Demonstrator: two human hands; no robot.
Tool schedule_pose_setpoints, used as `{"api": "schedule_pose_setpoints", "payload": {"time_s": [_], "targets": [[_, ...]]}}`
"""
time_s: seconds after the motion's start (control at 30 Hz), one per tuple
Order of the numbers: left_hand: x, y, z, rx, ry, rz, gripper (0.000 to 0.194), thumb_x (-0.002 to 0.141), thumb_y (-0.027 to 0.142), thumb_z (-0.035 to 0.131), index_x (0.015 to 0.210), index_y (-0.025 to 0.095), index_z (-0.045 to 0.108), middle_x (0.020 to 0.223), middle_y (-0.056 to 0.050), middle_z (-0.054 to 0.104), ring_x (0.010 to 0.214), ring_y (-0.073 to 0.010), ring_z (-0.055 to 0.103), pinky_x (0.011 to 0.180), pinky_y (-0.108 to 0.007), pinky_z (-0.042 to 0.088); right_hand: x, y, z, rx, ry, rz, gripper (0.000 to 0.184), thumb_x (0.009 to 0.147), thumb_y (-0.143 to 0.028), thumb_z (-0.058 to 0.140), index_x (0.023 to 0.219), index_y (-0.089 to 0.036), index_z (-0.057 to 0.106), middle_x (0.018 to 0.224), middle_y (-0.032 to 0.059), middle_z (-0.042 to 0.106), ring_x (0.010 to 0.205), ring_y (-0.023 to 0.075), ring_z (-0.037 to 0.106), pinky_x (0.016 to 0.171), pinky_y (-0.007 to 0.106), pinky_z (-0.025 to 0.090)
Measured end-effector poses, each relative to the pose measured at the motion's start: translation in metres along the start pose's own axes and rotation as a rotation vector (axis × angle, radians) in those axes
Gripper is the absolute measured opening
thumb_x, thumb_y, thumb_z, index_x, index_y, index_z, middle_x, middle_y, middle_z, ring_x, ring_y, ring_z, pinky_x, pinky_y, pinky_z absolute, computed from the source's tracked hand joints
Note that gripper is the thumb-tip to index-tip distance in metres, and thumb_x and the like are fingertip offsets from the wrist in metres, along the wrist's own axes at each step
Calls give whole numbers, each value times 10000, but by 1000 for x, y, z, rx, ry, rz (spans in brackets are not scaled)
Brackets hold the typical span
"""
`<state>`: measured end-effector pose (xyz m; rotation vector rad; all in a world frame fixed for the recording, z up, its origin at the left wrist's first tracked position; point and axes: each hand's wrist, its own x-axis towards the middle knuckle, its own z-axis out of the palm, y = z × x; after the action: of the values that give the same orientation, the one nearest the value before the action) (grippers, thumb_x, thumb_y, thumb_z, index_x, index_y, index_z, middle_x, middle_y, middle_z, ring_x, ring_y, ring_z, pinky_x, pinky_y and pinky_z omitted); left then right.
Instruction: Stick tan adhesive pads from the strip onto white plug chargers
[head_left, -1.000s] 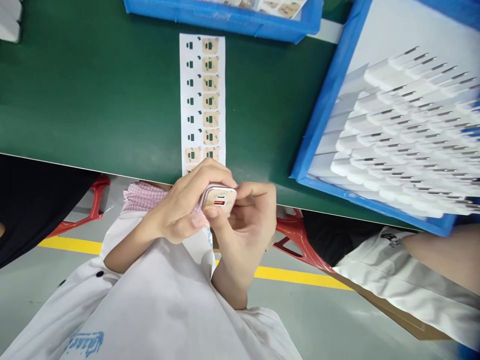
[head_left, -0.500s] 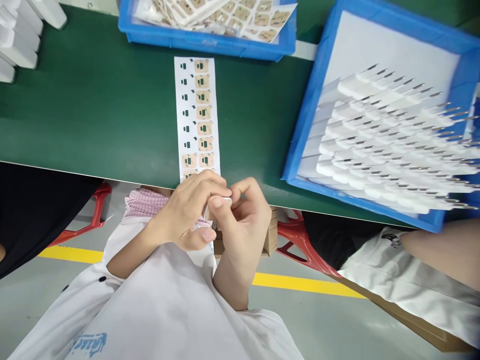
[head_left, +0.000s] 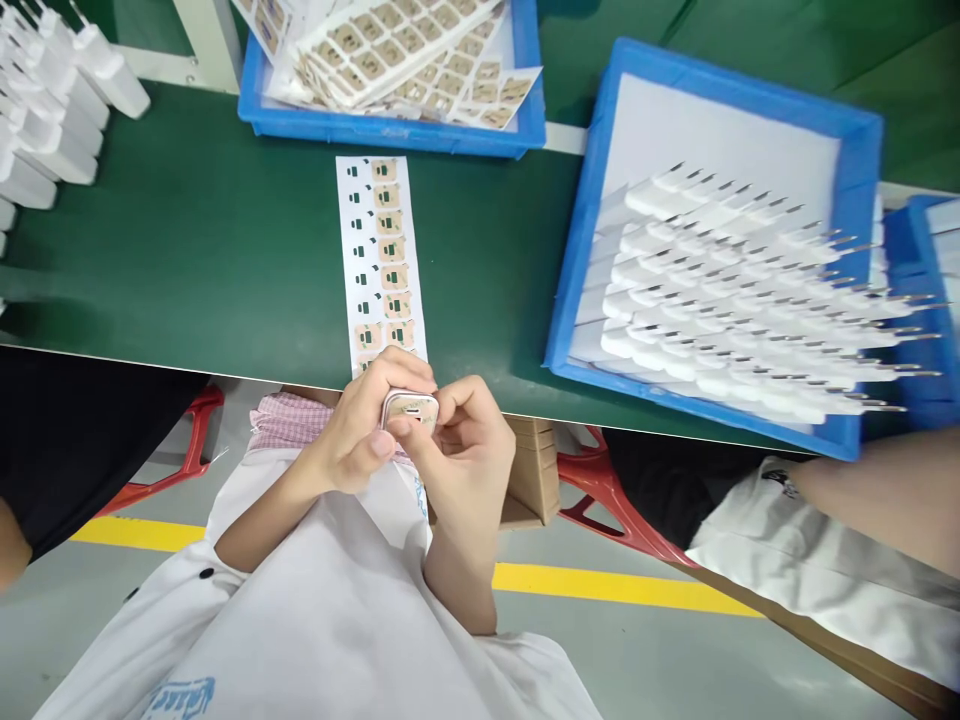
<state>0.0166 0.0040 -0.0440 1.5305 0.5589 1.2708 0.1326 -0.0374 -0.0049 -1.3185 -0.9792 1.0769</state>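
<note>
My left hand [head_left: 360, 425] is wrapped round a small white charger housing [head_left: 389, 402] just off the table's front edge. The housing's rounded end faces up and bears a tan sticker [head_left: 420, 407] with a small slot in its middle. My right hand [head_left: 469, 450] is closed against the same end, its thumb on the sticker and its curled fingers at the housing's right side. Beyond my hands, a white sticker sheet [head_left: 346, 235] lies on the green table; tan stickers fill its right column, while the left column is mostly bare backing.
A blue tray [head_left: 390, 130] of sticker sheets stands at the back. At right, a larger blue tray [head_left: 574, 250] holds rows of white housings with metal pins. More white housings [head_left: 56, 120] stand at far left. People sit on both sides; a red stool [head_left: 622, 500] is at right.
The housing has tipped so its stickered end now shows between my hands. Both hands have shifted slightly left and down in view. The camera view has moved, showing more of the back trays.
</note>
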Motion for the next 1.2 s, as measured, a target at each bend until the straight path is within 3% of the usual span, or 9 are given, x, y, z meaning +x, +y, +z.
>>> {"api": "schedule_pose_setpoints", "payload": {"time_s": [0.1,0.3,0.47,0.6,0.73,0.87,0.97,1.07,1.2], "targets": [[-1,1,-1,8,8,-35,489,1004,688,373,1166,260,545,1096,-50,571,940,-199,603,801,-363,535,1,1,1,70,-43,0,402,933,-462,731,787,-238,430,630,-99,396,517,62,348,483,197,298],[-1,1,-2,-191,52,-152,477,1001,692,410,1193,288,576,1099,-25,549,680,-101,586,492,-211,478,7,9,-1,376,-115,103,386,949,-504,699,838,-268,414,567,-113,425,480,96,433,489,217,399],[1,4,-10,-122,173,-159,298,966,506,617,957,212,661,891,-38,647,817,-163,627,691,-254,518,7,26,-13,468,-353,212,522,886,-683,683,689,-217,553,580,-36,548,562,126,547,647,295,483],[4,-2,-15,-54,81,-139,393,1035,478,474,897,214,729,848,-41,699,851,-186,655,794,-296,529,7,40,-18,415,-372,290,594,848,-785,641,768,-198,595,578,-22,578,501,126,544,530,267,433],[10,-10,-6,114,-105,-66,419,1084,419,376,1145,296,772,1114,-8,769,991,-169,697,806,-257,550,8,46,-15,489,-247,274,676,725,-876,676,912,-260,471,721,-45,601,534,114,540,493,240,441],[14,-15,11,296,-247,67,423,1098,331,358,1425,387,621,1413,50,692,1308,-151,630,1220,-278,387,10,45,-24,581,-172,291,750,633,-829,793,1062,-259,561,806,-12,623,630,146,594,561,280,517],[13,-16,17,404,-307,24,485,1085,329,419,1562,405,449,1615,50,518,1516,-176,460,1347,-343,189,18,41,-62,522,-11,205,760,594,-701,895,1139,-229,654,837,25,665,687,165,628,629,308,550],[10,-20,4,398,-183,-167,455,1072,395,429,1519,395,514,1611,37,523,1505,-231,480,1287,-403,358,32,31,-138,380,345,18,692,657,-585,898,1206,-236,662,1015,68,706,817,180,662,723,315,559],[10,-36,-46,477,-18,-238,385,1035,454,456,1305,335,703,1417,-6,692,1365,-332,605,1123,-497,550,52,14,-266,132,802,-240,718,599,-558,900,1187,-262,611,1070,31,689,1002,206,652,895,344,543]]}}
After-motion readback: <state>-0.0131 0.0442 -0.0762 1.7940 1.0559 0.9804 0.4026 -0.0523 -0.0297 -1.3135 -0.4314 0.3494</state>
